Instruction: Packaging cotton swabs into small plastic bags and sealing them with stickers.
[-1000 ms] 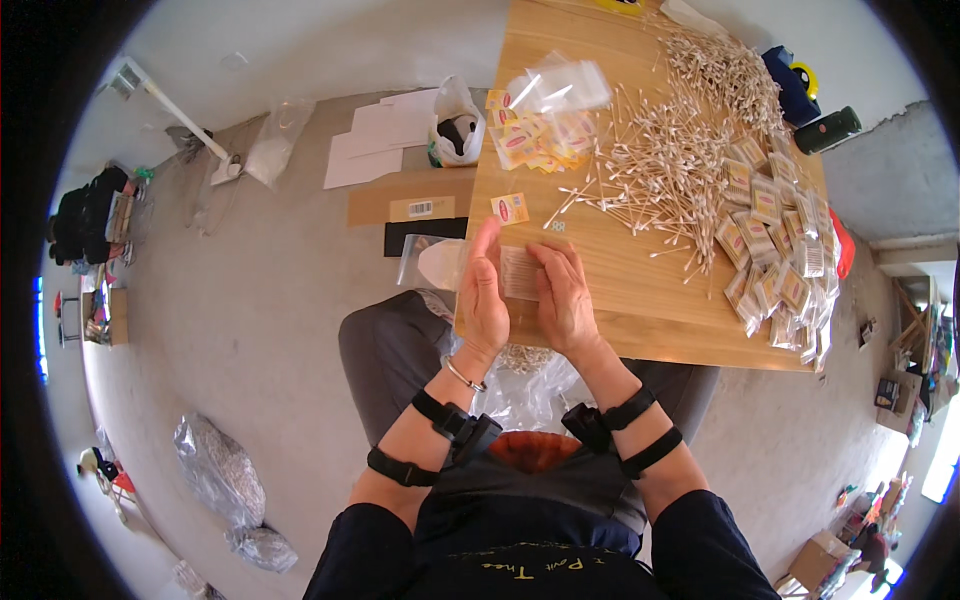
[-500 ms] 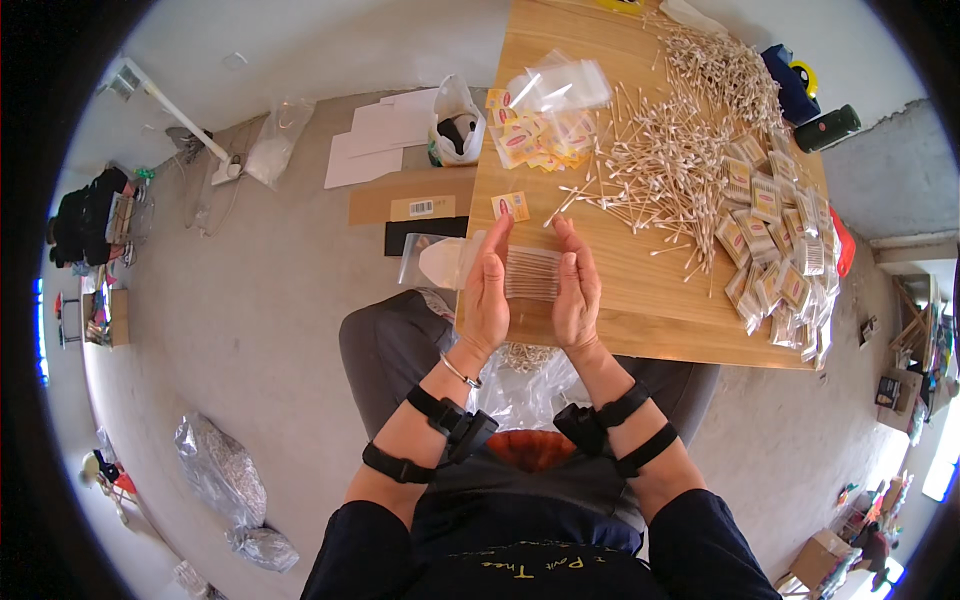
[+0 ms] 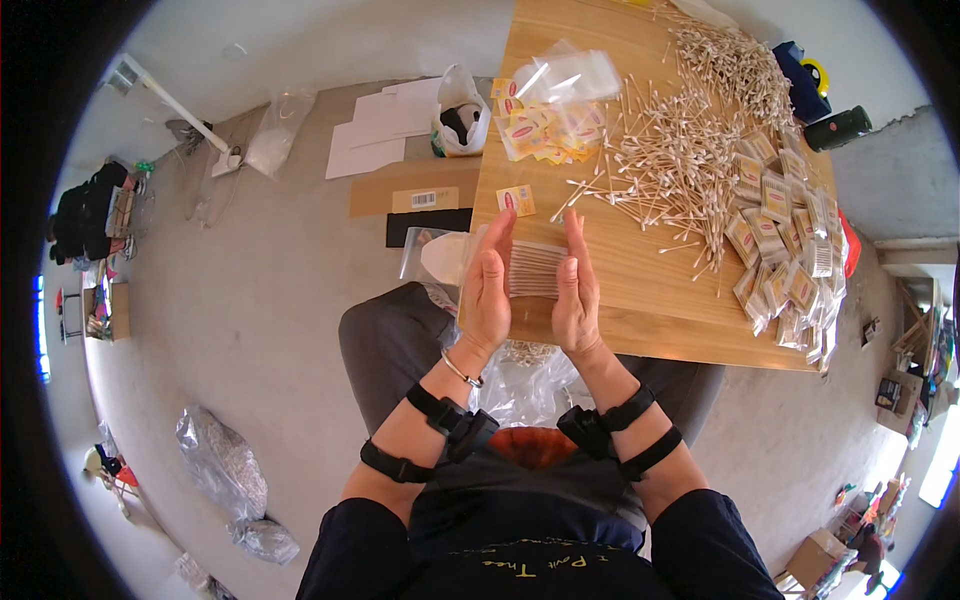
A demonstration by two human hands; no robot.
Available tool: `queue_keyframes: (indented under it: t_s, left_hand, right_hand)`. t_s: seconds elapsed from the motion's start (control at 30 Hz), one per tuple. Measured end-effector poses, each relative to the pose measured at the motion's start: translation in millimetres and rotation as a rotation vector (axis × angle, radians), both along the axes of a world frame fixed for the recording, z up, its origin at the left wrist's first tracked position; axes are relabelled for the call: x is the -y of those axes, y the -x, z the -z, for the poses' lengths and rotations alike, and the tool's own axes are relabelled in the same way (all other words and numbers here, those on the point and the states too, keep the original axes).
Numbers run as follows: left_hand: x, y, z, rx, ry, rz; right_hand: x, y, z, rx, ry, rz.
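A row of cotton swabs (image 3: 537, 270) lies side by side near the table's front left corner, between my two hands. My left hand (image 3: 490, 285) stands on edge at the row's left end, fingers stretched out and palm inward. At the right end my right hand (image 3: 573, 290) mirrors it, its fingers straight too. The palms flank the swab tips; their exact contact is hidden. Just beyond my left fingertips is a small yellow printed card (image 3: 516, 200). A clear plastic bag (image 3: 418, 252) with a whitish oval piece sticks out past the table's left edge, beside my left hand.
Loose cotton swabs (image 3: 670, 150) spread over the table (image 3: 640, 315), with a denser heap behind. Packed swab bags (image 3: 775, 235) pile up on the right. Yellow cards (image 3: 550, 135) and clear empty bags (image 3: 570, 75) lie at the back left. A dark green cylinder (image 3: 838, 128) is at the far right.
The whole view has shifted slightly, so the table things appear a little farther right. My right fingers look straighter; both hands stay at the ends of the swab row.
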State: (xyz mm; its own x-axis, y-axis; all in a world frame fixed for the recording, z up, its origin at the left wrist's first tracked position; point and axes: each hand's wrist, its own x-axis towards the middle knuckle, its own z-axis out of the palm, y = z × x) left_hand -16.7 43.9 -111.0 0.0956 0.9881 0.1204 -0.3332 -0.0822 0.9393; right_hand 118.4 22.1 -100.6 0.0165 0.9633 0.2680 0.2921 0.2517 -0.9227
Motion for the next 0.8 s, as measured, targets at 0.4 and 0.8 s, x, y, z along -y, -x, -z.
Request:
queue_keyframes:
  t_s: [0.4, 0.8]
  left_hand:
    - [3, -3, -1, 0.131, 0.038, -0.095]
    - [1, -2, -1, 0.168, 0.037, -0.074]
  right_hand:
    - [19, -4, -7, 0.963, 0.070, -0.252]
    - [16, 2, -15, 1.100, 0.067, -0.218]
